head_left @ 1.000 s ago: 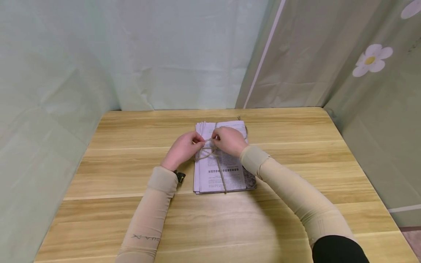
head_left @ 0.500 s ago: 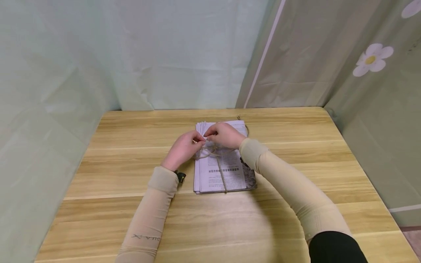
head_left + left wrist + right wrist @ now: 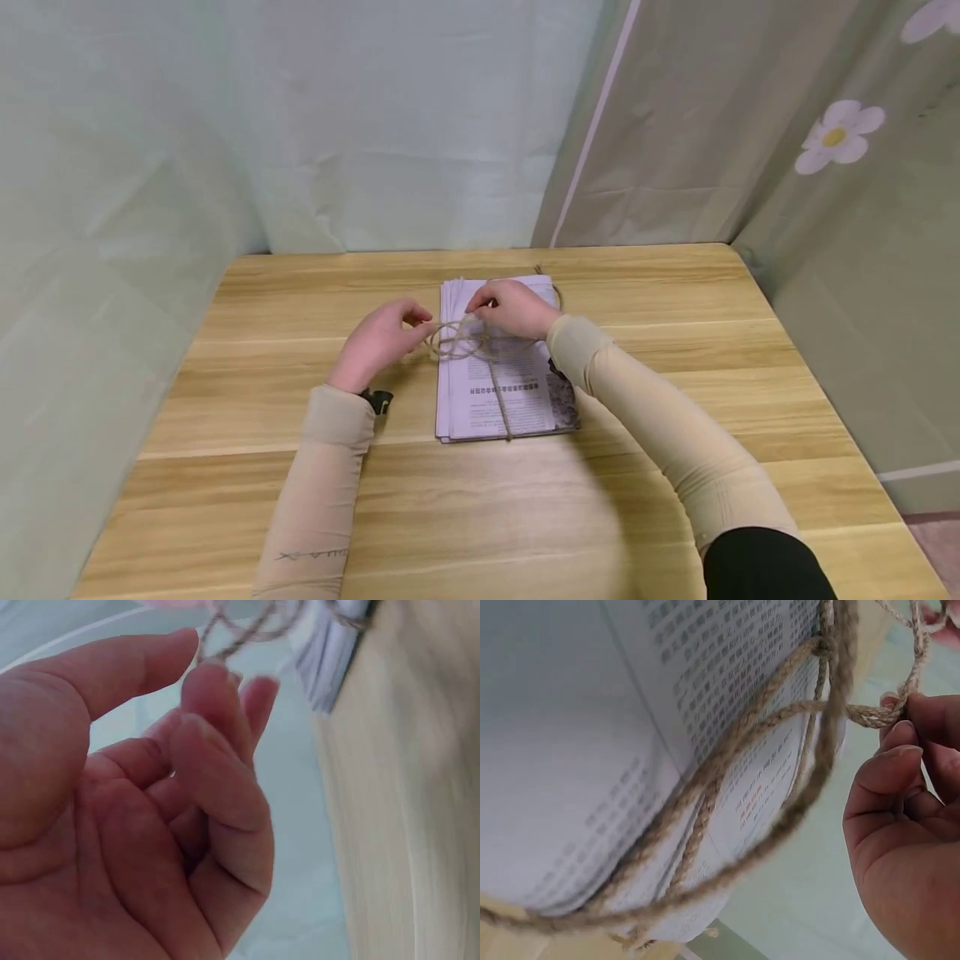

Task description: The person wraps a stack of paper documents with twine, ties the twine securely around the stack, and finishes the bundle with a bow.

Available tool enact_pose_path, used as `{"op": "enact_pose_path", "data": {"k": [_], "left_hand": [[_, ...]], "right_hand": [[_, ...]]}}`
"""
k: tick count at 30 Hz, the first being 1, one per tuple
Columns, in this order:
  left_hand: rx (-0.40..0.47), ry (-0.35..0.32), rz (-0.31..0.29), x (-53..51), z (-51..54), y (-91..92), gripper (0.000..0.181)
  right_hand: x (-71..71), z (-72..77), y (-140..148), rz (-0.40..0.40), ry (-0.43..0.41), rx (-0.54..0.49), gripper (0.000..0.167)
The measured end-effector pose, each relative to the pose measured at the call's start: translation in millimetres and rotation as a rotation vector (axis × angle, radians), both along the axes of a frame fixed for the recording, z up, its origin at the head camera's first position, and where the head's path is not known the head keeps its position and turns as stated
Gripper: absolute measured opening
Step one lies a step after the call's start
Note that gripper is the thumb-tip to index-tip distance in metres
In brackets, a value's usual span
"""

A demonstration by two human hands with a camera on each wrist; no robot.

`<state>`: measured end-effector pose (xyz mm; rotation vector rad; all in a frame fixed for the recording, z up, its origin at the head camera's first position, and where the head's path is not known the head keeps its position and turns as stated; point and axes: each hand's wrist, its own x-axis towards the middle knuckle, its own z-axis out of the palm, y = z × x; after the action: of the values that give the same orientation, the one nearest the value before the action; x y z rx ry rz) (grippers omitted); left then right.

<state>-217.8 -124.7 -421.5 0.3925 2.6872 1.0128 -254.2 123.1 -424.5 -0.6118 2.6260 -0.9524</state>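
Observation:
A stack of folded newspapers, bound crosswise with twine, lies on the table. Loops of the twine spread over its left edge in the head view. At the upper middle of the stack, my right hand pinches a strand; the right wrist view shows that twine between thumb and fingertips. To the left of the stack is my left hand, its thumb and bent fingers slightly apart. In the left wrist view a twine loop passes right by those fingertips, with a gap between thumb and forefinger.
The wooden table reaches around the stack on every side. A pale curtain hangs along its back edge, and a darker one with flowers stands at the right. A twine end sticks out at the stack's far edge.
My left hand has moved left, away from the right hand, and the twine loops now spread further left. The right hand first shifted slightly left, then stayed in place at the twine.

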Motion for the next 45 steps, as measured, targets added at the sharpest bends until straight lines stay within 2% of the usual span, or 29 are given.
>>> {"op": "enact_pose_path", "data": {"k": [6,10,13,18,21,27,34,41,45], "left_hand": [[-0.047,-0.002,-0.029,2.7,-3.5,-6.4,0.022],[-0.024,-0.067,-0.013,5.9,-6.7,-4.4,0.021],[0.002,-0.103,-0.013,8.1,-7.8,-2.2,0.021],[0.017,-0.076,-0.017,9.9,-8.9,-1.0,0.021],[0.008,-0.068,-0.012,10.9,-10.3,-2.2,0.019],[-0.027,-0.098,-0.022,14.7,-14.5,-7.9,0.016],[-0.074,-0.145,-0.047,18.6,-18.6,-13.2,0.019],[-0.123,-0.154,-0.098,21.0,-20.2,-15.6,0.021],[-0.127,-0.150,-0.105,21.6,-21.4,-17.0,0.020]], "right_hand": [[-3.3,-1.7,2.9,-0.010,0.004,0.019,0.026],[-5.3,-3.3,2.1,-0.001,0.018,0.023,0.024],[-6.3,-4.4,1.3,-0.004,0.019,-0.002,0.018],[-5.8,-4.2,1.5,-0.029,0.007,-0.052,0.013],[-5.5,-2.4,3.5,-0.060,0.008,-0.054,0.014],[-6.9,0.9,13.9,-0.148,-0.001,-0.046,0.017],[-12.2,-3.9,33.1,-0.286,-0.048,-0.073,0.015],[-17.0,-7.1,50.4,-0.371,0.002,0.022,0.013],[-18.2,-9.0,57.7,-0.439,0.045,0.072,0.016]]}}
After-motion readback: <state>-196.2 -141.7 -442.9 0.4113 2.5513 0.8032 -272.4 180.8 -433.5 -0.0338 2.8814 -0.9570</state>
